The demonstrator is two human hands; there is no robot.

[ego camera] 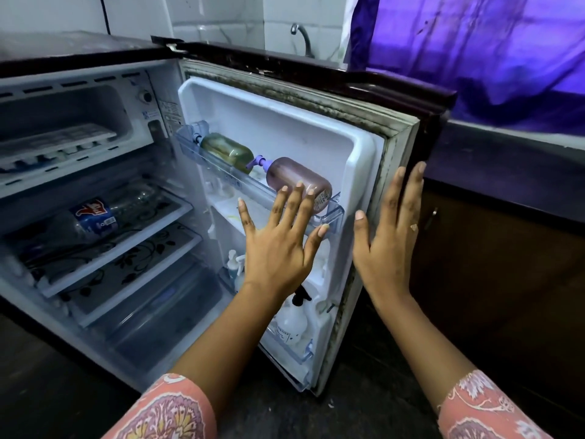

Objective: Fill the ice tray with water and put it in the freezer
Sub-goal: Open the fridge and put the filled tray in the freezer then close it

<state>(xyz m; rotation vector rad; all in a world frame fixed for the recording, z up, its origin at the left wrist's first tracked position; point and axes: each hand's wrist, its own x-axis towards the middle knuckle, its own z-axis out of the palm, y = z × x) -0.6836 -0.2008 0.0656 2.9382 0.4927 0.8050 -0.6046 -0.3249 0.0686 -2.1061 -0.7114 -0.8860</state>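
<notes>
Both hands are empty, fingers straight and spread: the left hand (278, 248) is before the open door's (285, 128) shelf (332, 213), the right hand (391, 245) lies flat by its outer edge, and the tray (63, 137) sits in the freezer (95, 103), upper left.

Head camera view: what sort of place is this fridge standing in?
Most likely a home kitchen. A small fridge stands open, with an ice tray in its freezer compartment and a soft-drink bottle lying below. A tap rises before the tiled wall behind it.
</notes>
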